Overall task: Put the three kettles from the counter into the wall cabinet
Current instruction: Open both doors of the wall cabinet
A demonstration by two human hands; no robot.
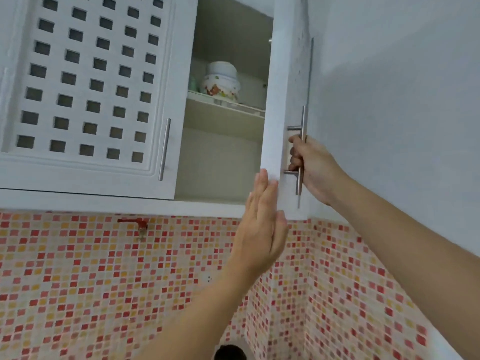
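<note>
Two bare forearms in shot, no sleeves anywhere down to the frame's edge. The left hand (262,224) carries no ring, no watch, no glove. The right hand (315,167) is just as plain, wrist uncovered, no band or strap. Nails short and unpainted where they show. No markings on either arm.

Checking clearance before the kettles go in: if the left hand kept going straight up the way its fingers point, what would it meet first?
The left hand lies flat, fingers up along the open door edge. Going on, it would likely slide up that edge rather than enter the cabinet; depth is unclear.
</note>
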